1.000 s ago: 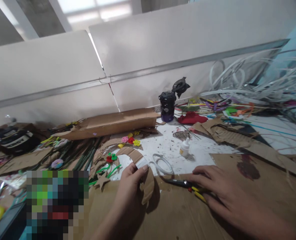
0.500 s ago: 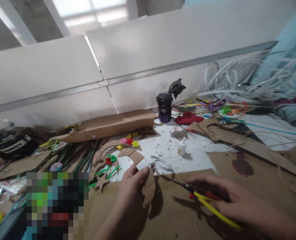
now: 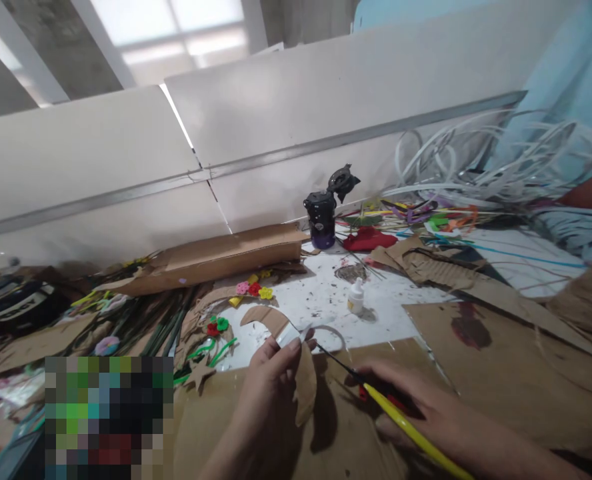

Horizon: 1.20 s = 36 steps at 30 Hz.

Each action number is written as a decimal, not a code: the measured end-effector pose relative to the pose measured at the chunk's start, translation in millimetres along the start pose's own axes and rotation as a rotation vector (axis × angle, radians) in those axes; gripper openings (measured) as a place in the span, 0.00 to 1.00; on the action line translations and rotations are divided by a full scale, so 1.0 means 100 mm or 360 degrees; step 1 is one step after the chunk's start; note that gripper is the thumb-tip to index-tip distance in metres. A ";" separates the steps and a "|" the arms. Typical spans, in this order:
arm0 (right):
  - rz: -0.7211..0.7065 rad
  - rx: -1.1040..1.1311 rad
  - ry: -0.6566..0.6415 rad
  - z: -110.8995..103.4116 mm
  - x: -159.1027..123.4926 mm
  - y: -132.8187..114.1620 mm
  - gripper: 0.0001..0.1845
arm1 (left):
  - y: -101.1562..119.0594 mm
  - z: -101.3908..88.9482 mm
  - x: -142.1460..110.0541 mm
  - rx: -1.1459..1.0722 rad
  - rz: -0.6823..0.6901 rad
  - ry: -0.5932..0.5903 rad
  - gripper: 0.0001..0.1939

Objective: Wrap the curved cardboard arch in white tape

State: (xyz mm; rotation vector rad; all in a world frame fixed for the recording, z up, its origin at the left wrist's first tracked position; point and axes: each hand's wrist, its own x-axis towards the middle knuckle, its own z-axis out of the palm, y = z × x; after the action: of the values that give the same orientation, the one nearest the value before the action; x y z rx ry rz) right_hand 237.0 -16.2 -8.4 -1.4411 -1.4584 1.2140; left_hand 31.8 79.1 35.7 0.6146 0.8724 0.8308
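Observation:
My left hand [image 3: 276, 373] is closed on a crescent-shaped piece of cardboard [image 3: 307, 390], pinching it near its middle where a white strip [image 3: 287, 335] crosses it. The strip's loose end curls away to the right. In my right hand [image 3: 411, 407] is a tool with yellow and red handles [image 3: 401, 423] and a slender dark tip [image 3: 339, 363]. That tip reaches the strip's edge beside my left fingertips; whether it touches, I cannot tell. Beyond my hands stands a small white bottle [image 3: 356, 298].
Brown cardboard [image 3: 226, 427] lies under my hands. At left are a cardboard star [image 3: 201, 373], coloured flowers [image 3: 254, 289] and dark stems. Farther back stand a long cardboard box [image 3: 226, 260] and a black canister [image 3: 321, 220]. White tubing [image 3: 446, 157] heaps at the right rear.
The tool has moved left toward the crescent, and its tip now sits near my left fingertips. The strip's loose loop has shifted slightly. The whole view has swung a little.

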 end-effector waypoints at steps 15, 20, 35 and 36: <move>-0.0215 -0.0317 0.0165 0.19 0.15 -0.31 0.22 | -0.08 0.00 0.03 -0.0120 0.0017 -0.0042 0.10; -0.0194 -0.0479 0.0185 0.21 0.13 -0.34 0.20 | -0.09 0.03 0.00 -0.0172 0.0022 0.0010 0.10; -0.0258 -0.0426 0.0129 0.22 0.15 -0.37 0.23 | -0.15 -0.03 0.07 -0.0144 0.0066 -0.0019 0.12; -0.0265 -0.0420 0.0131 0.23 0.15 -0.37 0.24 | -0.15 -0.03 0.07 -0.0144 0.0047 -0.0003 0.12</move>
State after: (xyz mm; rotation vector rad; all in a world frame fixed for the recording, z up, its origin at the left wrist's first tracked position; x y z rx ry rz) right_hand 203.4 -1.0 18.7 -1.4874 -1.6920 0.8758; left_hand 37.7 76.7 19.9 0.5499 0.8210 0.8910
